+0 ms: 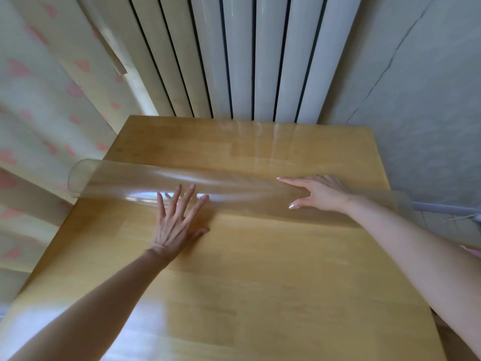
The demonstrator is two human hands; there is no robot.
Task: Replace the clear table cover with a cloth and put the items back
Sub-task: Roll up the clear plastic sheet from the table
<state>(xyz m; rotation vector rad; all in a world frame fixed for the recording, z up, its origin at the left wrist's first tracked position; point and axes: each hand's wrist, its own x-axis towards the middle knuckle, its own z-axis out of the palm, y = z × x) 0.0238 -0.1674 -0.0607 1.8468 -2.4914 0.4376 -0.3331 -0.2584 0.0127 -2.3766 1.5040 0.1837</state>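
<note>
Clear table cover [109, 178] was rolled into a tube across the wooden table [260, 282] — pressed by the left hand [177, 225], fingers spread flat, and touched by the right hand [320, 194], fingers straight, nothing gripped. Beyond, a radiator [247, 61] and a heart-patterned curtain [39, 100] were seen.
</note>
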